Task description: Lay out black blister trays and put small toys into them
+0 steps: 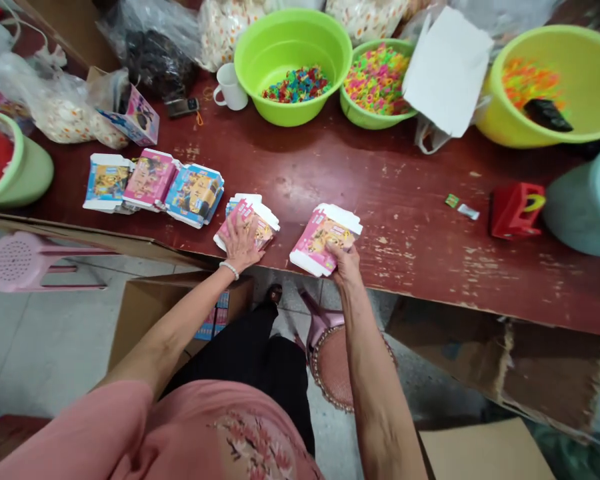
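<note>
My left hand point(243, 243) lies with fingers spread on a pink flattened carton point(263, 217), which rests on a blue-edged one near the table's front edge. In my right hand point(346, 261) is a stack of pink flattened cartons point(325, 233), gripped at its near right corner, with the thumb on top. The stack's near end reaches the table edge. To the left of my hands stand three more piles: a blue carton pile point(196, 192), a pink carton pile point(151, 177) and another blue carton pile point(108, 180).
Along the back stand a green basin point(293, 113) of small colourful pieces, a green basket point(377, 120), a yellow basin point(580, 127) and a white mug point(233, 88). A red tape dispenser point(516, 212) sits right. Below are a pink stool point(17, 261) and an open cardboard box point(145, 307).
</note>
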`<state>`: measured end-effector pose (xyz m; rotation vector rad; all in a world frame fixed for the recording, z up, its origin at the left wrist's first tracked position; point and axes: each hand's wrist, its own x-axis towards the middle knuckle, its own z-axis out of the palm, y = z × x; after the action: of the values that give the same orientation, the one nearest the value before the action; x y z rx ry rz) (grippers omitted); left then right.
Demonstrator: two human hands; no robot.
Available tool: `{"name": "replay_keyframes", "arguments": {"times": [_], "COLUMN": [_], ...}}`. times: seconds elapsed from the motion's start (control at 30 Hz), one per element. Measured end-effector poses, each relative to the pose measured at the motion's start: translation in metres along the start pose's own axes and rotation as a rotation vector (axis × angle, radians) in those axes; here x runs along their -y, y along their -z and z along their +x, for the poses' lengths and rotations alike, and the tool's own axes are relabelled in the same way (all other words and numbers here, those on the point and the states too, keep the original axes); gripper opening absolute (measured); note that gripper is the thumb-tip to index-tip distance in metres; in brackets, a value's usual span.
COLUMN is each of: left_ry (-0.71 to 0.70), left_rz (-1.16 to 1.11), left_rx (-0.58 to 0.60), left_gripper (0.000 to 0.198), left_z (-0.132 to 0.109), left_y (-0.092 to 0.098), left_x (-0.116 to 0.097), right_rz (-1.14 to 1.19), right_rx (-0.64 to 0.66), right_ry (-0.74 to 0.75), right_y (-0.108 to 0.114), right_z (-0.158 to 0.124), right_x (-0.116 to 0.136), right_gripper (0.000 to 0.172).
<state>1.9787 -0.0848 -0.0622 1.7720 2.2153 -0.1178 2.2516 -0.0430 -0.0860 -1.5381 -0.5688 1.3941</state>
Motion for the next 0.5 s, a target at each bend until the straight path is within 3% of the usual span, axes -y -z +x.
{"name": "replay_keyframes", "arguments": {"times": [0.1, 0.17, 0.33, 0.5], "left_ry": [0.014, 0.032, 0.134, 0.236], "left_rz": [-0.022, -0.057, -0.092, -0.093], "left_rx": [-0.018, -0.030, -0.089, -0.080], "left_gripper": [0.114, 0.113, 0.112, 0.109], "left_z": [0.002, 0.004, 0.013, 0.025], "left_y": [-0.004, -0.005, -0.003, 0.000], "left_x": [-0.003, -0.005, -0.008, -0.006], "right_rz": [-0.211, -0.377, -0.796, -1.409], "right_rx": [-0.032, -0.100, -0.323, -0.366], "right_ry": [0.059, 0.107, 0.190, 0.294], "right_y": [-0.014, -0.009, 0.036, 0.072], "right_z": [0.034, 0.042, 0.025, 0.013], "right_x": [0.001, 0.002, -0.010, -0.038], "right_gripper": [0.058, 0.059, 0.060, 0.064]}}
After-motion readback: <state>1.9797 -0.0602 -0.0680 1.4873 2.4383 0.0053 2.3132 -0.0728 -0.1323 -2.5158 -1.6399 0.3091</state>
